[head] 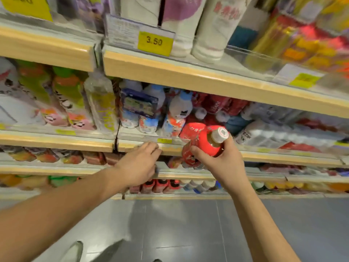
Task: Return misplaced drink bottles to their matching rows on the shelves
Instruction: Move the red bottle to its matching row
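Red bottle point(204, 143) sits in the right hand point(217, 163), tilted, white cap point(220, 134) toward the camera and up-right, base pointing at the shelf. It is held just in front of the wooden shelf edge point(264, 156), close to the red-labelled bottles point(222, 104) standing on that shelf.

Right hand: thumb point(196, 152) pressed on the bottle's left side, fingers curled round the right side below the cap — a firm grasp.

Left hand point(139, 163): fingers loosely extended, tips at the front of the same shelf edge, left of the bottle; nothing seen in its grasp.

Writing: bottle label carries white script on red, too blurred to read. Yellow price tag point(154, 42) on the shelf above reads "3.50". Other tags are illegible.
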Available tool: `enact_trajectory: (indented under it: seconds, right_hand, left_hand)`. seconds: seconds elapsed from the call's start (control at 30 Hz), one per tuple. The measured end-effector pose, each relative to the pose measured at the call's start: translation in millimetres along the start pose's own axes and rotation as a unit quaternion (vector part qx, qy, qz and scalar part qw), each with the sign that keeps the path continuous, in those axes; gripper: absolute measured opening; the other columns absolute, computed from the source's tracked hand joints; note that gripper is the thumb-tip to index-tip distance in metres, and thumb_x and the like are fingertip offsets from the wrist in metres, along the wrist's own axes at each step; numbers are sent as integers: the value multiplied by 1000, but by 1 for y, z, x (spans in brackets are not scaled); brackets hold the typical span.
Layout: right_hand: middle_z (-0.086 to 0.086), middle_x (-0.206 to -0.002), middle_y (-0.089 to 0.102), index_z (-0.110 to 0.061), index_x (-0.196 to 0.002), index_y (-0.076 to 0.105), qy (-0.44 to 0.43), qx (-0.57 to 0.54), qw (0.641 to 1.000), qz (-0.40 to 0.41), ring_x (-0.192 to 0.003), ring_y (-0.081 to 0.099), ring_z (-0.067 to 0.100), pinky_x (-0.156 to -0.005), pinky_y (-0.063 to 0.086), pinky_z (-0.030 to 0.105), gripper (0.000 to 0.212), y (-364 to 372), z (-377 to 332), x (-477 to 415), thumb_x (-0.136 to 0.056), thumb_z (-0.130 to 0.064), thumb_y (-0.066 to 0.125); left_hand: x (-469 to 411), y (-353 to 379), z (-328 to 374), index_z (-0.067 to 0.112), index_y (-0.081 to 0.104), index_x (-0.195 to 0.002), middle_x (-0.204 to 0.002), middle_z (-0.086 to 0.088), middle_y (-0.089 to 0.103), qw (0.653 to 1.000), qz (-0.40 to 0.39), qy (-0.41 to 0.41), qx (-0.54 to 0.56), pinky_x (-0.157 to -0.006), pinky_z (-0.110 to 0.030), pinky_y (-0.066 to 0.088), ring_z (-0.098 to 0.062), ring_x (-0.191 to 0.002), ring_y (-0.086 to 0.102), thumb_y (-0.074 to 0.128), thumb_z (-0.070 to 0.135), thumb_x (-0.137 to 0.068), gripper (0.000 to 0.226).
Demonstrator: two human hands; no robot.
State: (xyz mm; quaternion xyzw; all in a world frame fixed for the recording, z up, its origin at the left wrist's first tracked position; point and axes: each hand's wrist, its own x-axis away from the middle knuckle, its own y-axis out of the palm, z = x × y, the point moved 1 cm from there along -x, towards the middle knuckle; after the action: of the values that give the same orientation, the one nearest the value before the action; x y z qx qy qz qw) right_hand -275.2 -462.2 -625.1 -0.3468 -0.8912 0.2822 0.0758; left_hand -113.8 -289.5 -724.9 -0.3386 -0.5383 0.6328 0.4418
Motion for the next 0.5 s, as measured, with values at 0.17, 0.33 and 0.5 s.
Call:
enact_trajectory:
  seconds: [0.17,0.33,0.5]
  right_hand:
    - [-23,-104,72,-46,-113,57,-5,-19,1000,-24,-93,70,0,-78,58,29,55,-43,41,-10,-69,-59,87]
    - [-15,-106,73,-41,-110,62,-25,-20,999,-42,-95,71,4,-77,59,28,48,-72,57,-22,-72,-52,89]
    - [-11,-116,66,-43,-112,63,-50,-10,998,-33,-104,67,10,-89,59,43,49,-96,72,-37,-72,-58,86]
  left_hand:
    - [-14,15,35,15,38,-148,-146,-6,37,999,22,-37,-12,-113,-35,35,-25,-135,37,54,33,-92,60]
    - [-26,18,61,17,31,-150,-155,-3,27,998,-3,-70,-7,-117,-33,27,-21,-144,25,46,35,-97,59]
    - [-51,11,84,17,28,-153,-156,-1,26,997,-23,-68,9,-118,-33,28,-20,-145,24,47,29,-98,60]
